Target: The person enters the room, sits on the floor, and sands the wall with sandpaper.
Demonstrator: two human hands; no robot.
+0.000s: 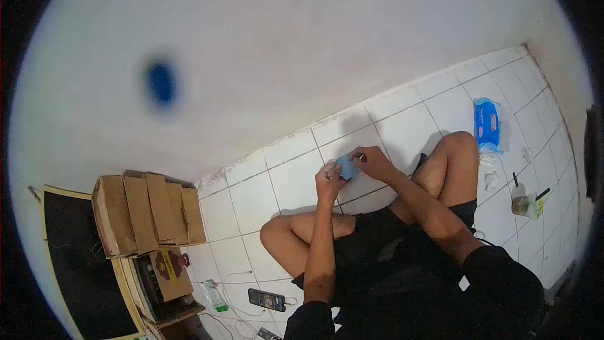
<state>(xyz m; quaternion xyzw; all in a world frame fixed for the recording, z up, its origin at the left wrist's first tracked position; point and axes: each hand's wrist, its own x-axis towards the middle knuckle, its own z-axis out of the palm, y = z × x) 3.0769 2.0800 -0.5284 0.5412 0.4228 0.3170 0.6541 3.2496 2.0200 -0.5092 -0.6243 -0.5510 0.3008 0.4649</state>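
Note:
A small light-blue piece (346, 168), flat and thin-looking, is held between my two hands above the floor tiles in front of my crossed legs. Its material is too small to make out. My left hand (328, 181) pinches its left side with the fingers bent. On the opposite side, the fingers of my right hand (372, 162) are closed at its upper right edge. Parts of the piece are hidden behind my fingers.
To the right lie a blue wipes pack (487, 126), crumpled white tissue (489, 172) and a cup with green contents (522, 206). Cardboard boxes (141, 214) stand at left. A phone (267, 300), white cables and a green-and-white packet (215, 296) rest on the tiles. A white wall rises ahead.

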